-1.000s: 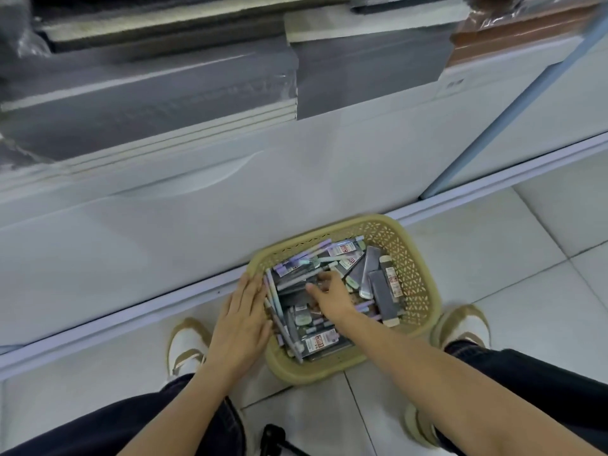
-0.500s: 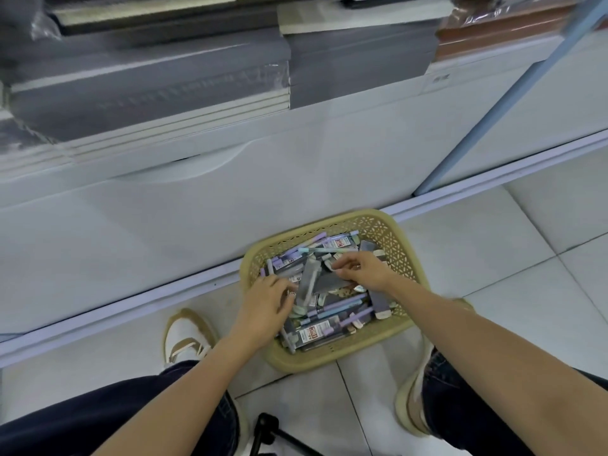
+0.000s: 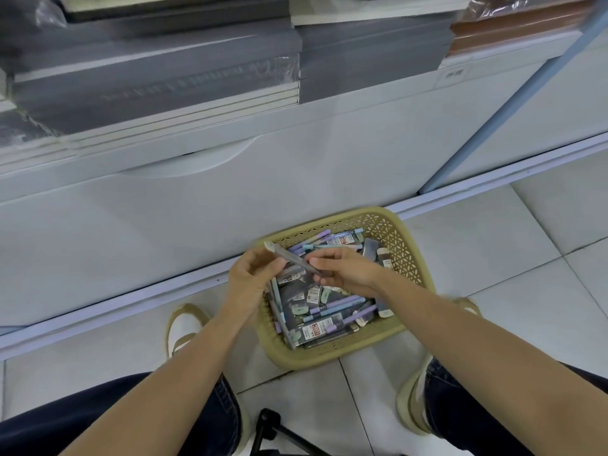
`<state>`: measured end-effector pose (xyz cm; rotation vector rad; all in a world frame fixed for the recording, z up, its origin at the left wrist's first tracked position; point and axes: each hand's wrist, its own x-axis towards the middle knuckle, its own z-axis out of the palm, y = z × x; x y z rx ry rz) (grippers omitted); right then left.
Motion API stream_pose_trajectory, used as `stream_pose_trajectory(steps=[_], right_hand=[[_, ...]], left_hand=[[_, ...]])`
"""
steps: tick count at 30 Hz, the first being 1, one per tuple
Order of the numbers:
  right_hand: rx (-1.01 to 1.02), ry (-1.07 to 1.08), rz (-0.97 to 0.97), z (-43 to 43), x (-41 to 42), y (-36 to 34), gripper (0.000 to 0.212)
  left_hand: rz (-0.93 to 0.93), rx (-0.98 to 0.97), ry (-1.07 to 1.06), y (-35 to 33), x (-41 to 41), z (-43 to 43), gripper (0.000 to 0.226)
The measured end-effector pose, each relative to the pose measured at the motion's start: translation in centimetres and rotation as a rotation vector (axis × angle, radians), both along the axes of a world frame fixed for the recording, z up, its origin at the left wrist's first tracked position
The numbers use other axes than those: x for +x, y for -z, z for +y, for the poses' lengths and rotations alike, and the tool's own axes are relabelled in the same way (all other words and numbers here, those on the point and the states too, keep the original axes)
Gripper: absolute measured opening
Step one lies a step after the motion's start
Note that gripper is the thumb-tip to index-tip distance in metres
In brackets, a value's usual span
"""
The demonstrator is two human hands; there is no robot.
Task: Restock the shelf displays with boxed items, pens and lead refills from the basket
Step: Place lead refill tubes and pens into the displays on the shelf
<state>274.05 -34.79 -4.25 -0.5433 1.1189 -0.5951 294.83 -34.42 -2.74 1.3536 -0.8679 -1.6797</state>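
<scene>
Your left grip (image 3: 254,277) and right grip (image 3: 346,270) both pinch one slim grey case (image 3: 290,258), fingers curled round it, just above the tan basket (image 3: 409,255) of pens (image 3: 342,306) and refill packs (image 3: 317,327) on the floor (image 3: 493,258)

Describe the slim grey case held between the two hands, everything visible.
The slim grey case is long, flat and plastic-looking, with a pale green cap at its far-left end. It slants over the basket, cap end farther away. The left hand grips its upper part; the right hand pinches its lower end.
</scene>
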Motion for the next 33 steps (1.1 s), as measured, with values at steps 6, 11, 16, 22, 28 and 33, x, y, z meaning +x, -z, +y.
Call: stream_pose_trajectory(steps=[6,11,16,22,28,33], right_hand=[[-0.062,-0.085,0.002,0.4,3.0,1.3,0.018],[-0.595,-0.560,0.937,1.4,1.9,3.7,0.037],[-0.757,-0.769,1.228,3.5,2.7,6.0,0.046],[-0.740,-0.912,1.222,4.3,1.7,5.7,0.044],[-0.425,-0.496,0.810,3.5,-0.7,3.6,0.018],[-0.146,-0.205,0.210,2.9,-0.1,0.5,0.021]], left_hand=[[0.293,0.135,-0.119,0.3,0.8,-0.3,0.025],[0.086,0.230,-0.134,1.1,2.5,-0.1,0.022],[-0.016,0.266,-0.114,1.9,2.8,0.9,0.017],[-0.125,0.263,-0.034,2.0,3.4,1.1,0.022],[-0.181,0.276,-0.032,1.9,2.7,0.8,0.022],[-0.012,0.302,-0.060,0.7,0.6,1.1,0.017]])
